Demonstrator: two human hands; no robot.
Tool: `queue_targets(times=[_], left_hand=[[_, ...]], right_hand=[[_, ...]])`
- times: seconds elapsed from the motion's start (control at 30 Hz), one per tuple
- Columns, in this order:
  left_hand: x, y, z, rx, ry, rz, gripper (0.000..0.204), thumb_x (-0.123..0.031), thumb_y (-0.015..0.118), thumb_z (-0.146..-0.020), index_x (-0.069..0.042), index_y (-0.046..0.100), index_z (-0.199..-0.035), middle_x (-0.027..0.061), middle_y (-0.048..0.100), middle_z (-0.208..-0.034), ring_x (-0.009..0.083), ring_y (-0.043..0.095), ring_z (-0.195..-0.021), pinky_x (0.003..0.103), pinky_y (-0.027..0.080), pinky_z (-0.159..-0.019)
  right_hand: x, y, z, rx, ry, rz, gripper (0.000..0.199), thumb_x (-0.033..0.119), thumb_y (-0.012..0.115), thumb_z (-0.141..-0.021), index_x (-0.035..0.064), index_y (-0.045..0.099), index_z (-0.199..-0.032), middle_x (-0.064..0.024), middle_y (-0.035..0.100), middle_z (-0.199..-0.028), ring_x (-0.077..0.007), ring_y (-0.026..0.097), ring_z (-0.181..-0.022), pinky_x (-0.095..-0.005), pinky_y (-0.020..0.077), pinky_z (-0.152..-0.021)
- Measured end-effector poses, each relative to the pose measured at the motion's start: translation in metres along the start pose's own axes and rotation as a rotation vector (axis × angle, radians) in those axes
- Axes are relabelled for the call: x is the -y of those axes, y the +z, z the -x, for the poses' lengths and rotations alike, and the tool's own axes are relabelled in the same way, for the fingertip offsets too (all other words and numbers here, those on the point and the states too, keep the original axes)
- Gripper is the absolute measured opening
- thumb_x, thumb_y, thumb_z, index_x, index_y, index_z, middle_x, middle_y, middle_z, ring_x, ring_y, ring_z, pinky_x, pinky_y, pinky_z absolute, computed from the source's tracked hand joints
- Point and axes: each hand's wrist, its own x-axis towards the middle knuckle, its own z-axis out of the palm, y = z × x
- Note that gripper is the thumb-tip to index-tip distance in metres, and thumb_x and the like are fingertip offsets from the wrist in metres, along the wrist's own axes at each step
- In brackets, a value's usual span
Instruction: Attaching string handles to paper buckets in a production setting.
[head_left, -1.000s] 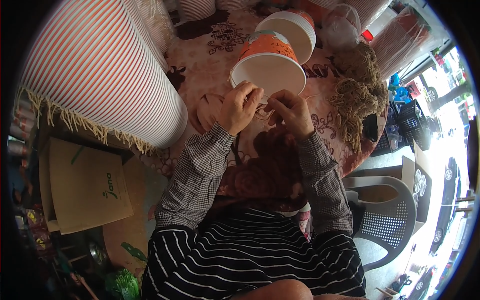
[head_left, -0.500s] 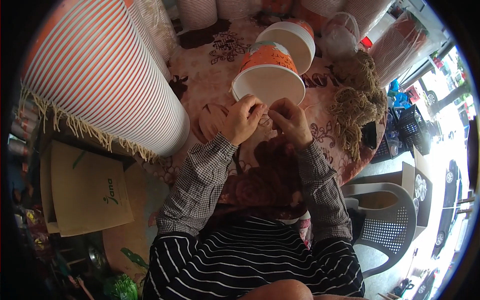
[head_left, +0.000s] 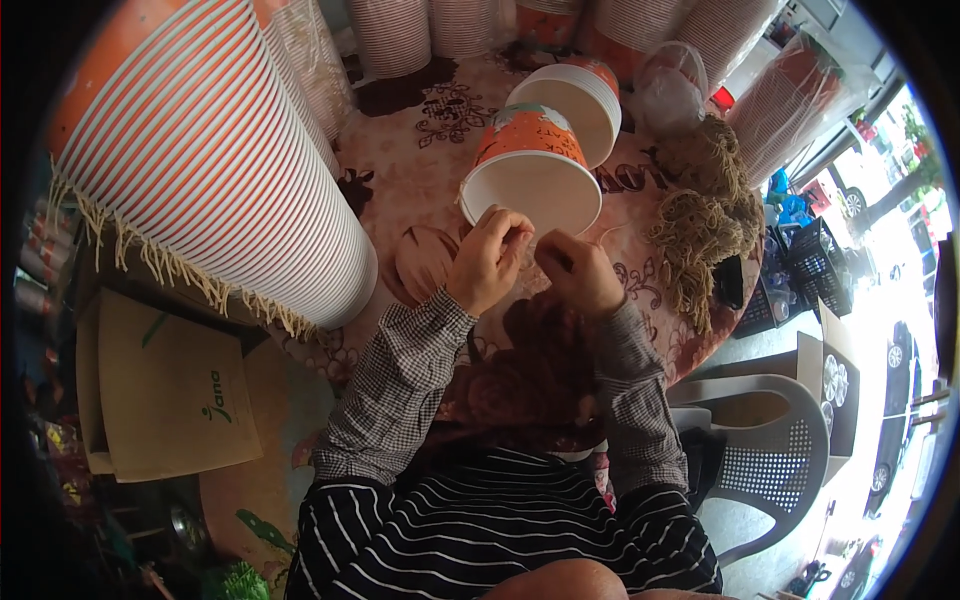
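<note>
Orange paper cup point(head_left: 532, 170) lies tipped just above both hands.
Left hand point(head_left: 487, 258) and right hand point(head_left: 572, 270), fingers curled, pinch thin twine point(head_left: 565, 243) at its rim.

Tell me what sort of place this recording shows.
Probably a small open-fronted workshop or stall: tall stacks of paper cups crowd a cloth-covered table, twine bundles lie on it, and a street with cars lies alongside.

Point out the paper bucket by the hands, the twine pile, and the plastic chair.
paper bucket point(head_left: 525, 140), head view, on its orange side wall
twine pile point(head_left: 700, 225), head view, middle of the tangle
plastic chair point(head_left: 765, 450), head view, on the perforated backrest
</note>
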Motion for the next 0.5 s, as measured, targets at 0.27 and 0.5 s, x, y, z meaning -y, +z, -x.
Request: queue_targets(times=[0.27, 0.5], left_hand=[[-0.018, 0.031, 0.011, 0.178, -0.065, 0.280, 0.026, -0.024, 0.049, -0.098, -0.001, 0.058, -0.107, 0.0128, 0.066, -0.088, 0.0254, 0.066, -0.078, 0.036, 0.051, -0.066], [-0.009, 0.032, 0.009, 0.127, -0.245, 0.103, 0.025, -0.022, 0.047, -0.099, 0.000, 0.059, -0.106, 0.0122, 0.066, -0.085, 0.0228, 0.067, -0.079, 0.031, 0.051, -0.067]], right_hand=[[-0.032, -0.042, 0.002, -0.096, 0.213, -1.406, 0.012, 0.013, 0.052, -0.093, 0.0042, 0.054, -0.084, -0.0047, 0.053, -0.066, -0.0096, 0.040, -0.043, -0.0218, 0.0313, -0.040], [-0.054, -0.028, -0.005, -0.416, 0.405, -0.544, 0.012, 0.010, 0.057, -0.094, -0.0006, 0.062, -0.095, -0.0022, 0.063, -0.088, -0.0086, 0.058, -0.078, -0.0242, 0.0483, -0.069]])
